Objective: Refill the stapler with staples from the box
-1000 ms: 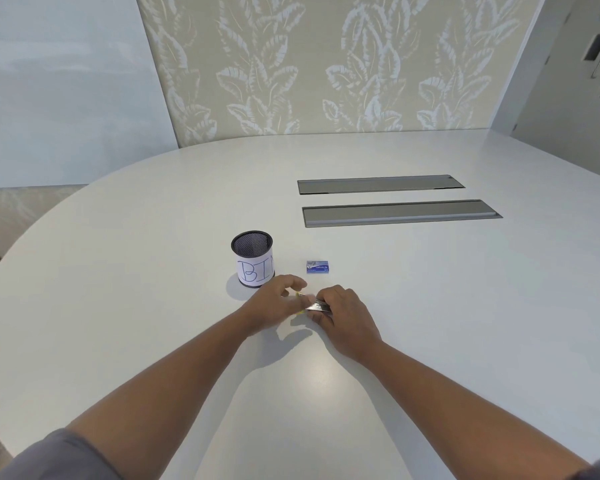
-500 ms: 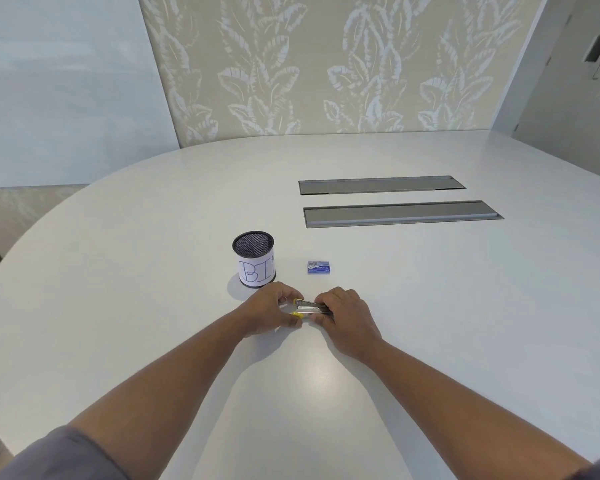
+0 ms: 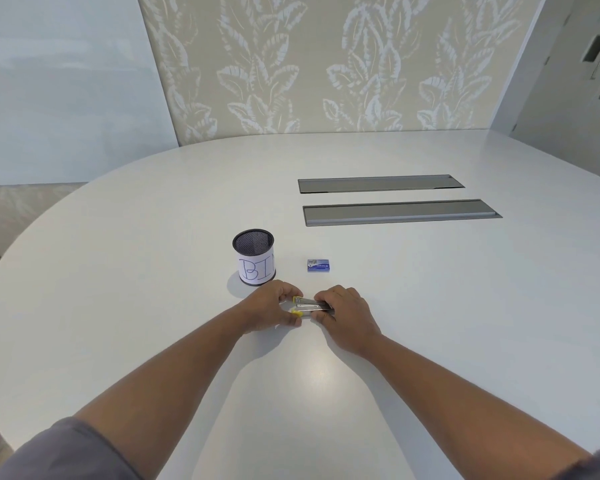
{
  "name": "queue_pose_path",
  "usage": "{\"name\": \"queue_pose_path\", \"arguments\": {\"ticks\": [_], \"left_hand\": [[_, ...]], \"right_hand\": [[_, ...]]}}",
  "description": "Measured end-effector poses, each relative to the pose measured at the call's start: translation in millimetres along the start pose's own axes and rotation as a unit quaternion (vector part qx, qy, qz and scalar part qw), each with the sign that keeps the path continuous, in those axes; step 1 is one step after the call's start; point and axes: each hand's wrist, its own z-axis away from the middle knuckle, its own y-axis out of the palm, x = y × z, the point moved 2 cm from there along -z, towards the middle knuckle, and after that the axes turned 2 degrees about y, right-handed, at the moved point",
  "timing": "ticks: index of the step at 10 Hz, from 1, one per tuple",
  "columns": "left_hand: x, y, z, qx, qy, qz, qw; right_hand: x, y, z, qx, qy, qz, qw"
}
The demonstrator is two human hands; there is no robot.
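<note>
A small stapler (image 3: pixel 311 305) with yellow ends and a metal body lies between my hands, just above the white table (image 3: pixel 430 306). It looks hinged apart, with two metal rails showing side by side. My left hand (image 3: pixel 269 308) pinches its yellow left end. My right hand (image 3: pixel 347 315) grips its right end, fingers curled over it. The small blue staple box (image 3: pixel 319 265) sits on the table behind my hands, untouched; its lid looks closed.
A black mesh cup (image 3: pixel 254 256) with a paper label reading "BIN" stands left of the box. Two grey cable hatches (image 3: pixel 395 211) are set into the table further back. A leaf-patterned wall stands beyond the table.
The stapler has turned to lie level from left to right, and its two halves now show spread apart. Both hands have kept hold of it and barely shifted.
</note>
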Motion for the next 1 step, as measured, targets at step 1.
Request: {"name": "queue_pose_path", "arguments": {"ticks": [1], "left_hand": [[-2.2, 0.2, 2.0, 0.011, -0.007, -0.001, 1.0]], "right_hand": [[-0.3, 0.2, 1.3, -0.004, 0.004, -0.022, 1.0]]}}
